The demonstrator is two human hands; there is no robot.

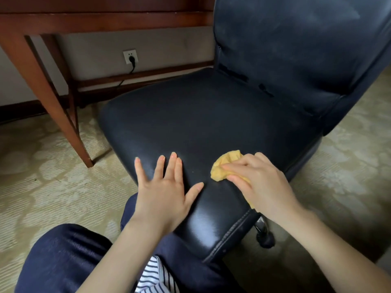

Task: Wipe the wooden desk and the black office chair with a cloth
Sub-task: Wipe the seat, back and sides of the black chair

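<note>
We note the right grip [260, 182] clutching the cloth [227, 163] at the near right edge of the chair seat [201, 115], which stretches far-left; left grip [165, 191] flat, released

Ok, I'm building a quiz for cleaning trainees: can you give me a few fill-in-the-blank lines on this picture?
The cloth under the right hand is ____ in colour.
The left hand rests flat on the chair's ____.
The wall socket shows beneath the wooden ____.
Missing words: yellow; seat; desk.
</note>
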